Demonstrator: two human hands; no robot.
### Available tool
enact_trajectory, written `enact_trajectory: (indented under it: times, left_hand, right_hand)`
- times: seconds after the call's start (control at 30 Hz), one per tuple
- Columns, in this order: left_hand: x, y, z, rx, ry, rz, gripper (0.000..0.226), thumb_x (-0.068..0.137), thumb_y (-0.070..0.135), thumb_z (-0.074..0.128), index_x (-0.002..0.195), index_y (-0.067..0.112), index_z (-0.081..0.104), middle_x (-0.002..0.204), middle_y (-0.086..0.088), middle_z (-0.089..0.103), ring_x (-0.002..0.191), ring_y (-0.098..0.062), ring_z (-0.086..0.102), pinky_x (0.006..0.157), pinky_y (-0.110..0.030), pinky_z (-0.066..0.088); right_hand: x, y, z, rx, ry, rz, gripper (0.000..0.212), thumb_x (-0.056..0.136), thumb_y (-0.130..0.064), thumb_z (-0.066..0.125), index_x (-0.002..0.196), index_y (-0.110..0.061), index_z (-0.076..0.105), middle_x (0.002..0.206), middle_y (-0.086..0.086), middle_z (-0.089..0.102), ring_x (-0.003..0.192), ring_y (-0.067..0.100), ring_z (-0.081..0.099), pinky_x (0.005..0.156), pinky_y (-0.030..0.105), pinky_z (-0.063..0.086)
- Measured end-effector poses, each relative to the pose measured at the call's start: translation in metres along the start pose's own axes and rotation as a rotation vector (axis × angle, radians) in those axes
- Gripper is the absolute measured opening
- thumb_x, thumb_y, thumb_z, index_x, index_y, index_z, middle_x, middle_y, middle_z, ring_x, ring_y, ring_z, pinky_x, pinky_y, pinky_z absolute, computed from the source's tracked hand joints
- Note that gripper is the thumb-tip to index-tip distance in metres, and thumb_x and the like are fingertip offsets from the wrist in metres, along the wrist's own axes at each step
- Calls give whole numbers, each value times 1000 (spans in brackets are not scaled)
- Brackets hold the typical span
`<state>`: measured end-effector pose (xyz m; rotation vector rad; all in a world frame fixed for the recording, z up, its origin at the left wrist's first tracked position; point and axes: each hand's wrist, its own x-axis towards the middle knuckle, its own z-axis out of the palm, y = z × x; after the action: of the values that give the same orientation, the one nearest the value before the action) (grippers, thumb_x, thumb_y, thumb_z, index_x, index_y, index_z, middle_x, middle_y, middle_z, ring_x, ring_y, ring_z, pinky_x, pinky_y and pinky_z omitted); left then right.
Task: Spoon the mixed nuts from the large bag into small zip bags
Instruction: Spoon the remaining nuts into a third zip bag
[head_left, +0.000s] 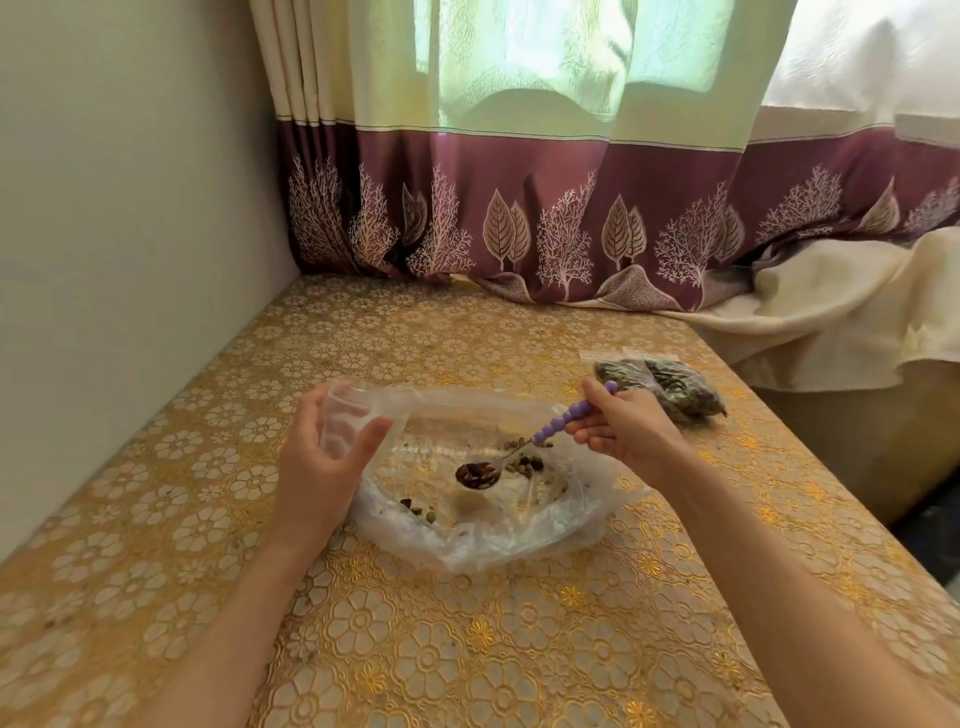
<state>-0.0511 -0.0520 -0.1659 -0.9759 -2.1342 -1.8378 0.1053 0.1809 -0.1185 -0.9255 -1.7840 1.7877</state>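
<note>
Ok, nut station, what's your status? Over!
Left hand holds empty zip bag. Right hand holds spoon, loaded, over big bag. Few nuts left. Nothing in the way.

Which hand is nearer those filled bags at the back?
The right hand, holding the spoon, sits just beside the filled bags. The left hand, gripping an empty zip bag, is across the large bag.

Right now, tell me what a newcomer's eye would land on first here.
First, the purple-handled spoon, loaded with nuts and held by the right hand over the nearly empty large clear bag at the table's middle. Next, the left hand gripping an empty small zip bag beside it. Behind the right hand lie filled zip bags.
</note>
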Motion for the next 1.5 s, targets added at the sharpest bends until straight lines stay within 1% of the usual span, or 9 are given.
enact_trajectory:
  times: [0.17,0.37,0.63,0.8,0.9,1.03,1.2,1.33,1.5]
  left_hand:
    - [0,0,-1,-11,-12,-41,84,61,70,60,130,25,41,104,21,57,87,11,57,69,-13,46]
    - [-1,0,-2,14,-19,-78,78,59,74,60,122,32,41,106,25,56,93,14,56,76,-15,44]
    - [-1,3,-3,-28,-21,-94,97,56,78,60,134,24,41,125,7,57,110,-10,57,93,-34,48]
    - [-1,5,-4,-88,25,-106,86,54,78,63,124,30,46,102,14,64,87,-4,64,71,-21,54]
    - [-1,4,-3,-46,43,-101,78,58,73,62,121,31,46,99,3,62,84,-13,61,73,-33,55]
    - [0,3,-4,-52,41,-87,83,59,72,61,126,25,45,105,3,62,83,-15,60,77,-32,53]
    - [0,7,-5,-36,50,-85,109,50,88,52,132,17,41,88,2,60,64,-9,53,53,-17,48]
    - [1,11,-5,-47,58,-83,114,48,89,50,136,18,37,88,9,56,71,-9,55,58,-5,46]
    - [-2,12,-6,-42,83,-68,110,50,88,50,136,23,34,90,20,51,75,16,55,59,0,42]
  right_hand:
    - [3,-26,8,116,77,-107,41,97,-30,50,73,0,62,57,8,64,39,6,55,37,13,42]
    - [-3,-61,42,136,34,-222,42,99,-29,48,71,0,61,51,5,64,39,5,55,37,13,42]
    - [-23,-77,93,32,-103,-495,43,99,-23,49,61,-6,62,49,4,64,43,13,59,41,19,47]
    - [-33,-73,101,-14,-165,-699,38,98,-21,50,64,-8,63,57,6,69,48,20,62,43,22,49]
    - [-34,-70,97,20,-206,-758,31,97,-19,51,71,-9,63,59,3,69,48,18,62,44,21,49]
    - [-32,-63,81,139,-108,-690,29,98,-21,51,76,-5,63,62,4,70,48,16,61,44,21,49]
    - [-23,-48,50,315,53,-430,33,98,-29,49,76,-7,61,67,11,67,47,14,57,43,20,46]
    - [-22,-28,31,152,134,-380,37,99,-24,47,69,-5,58,51,2,61,41,11,50,38,19,39]
    - [-31,4,29,-77,114,-424,39,97,-22,51,63,-6,59,50,6,62,37,11,48,36,16,34]
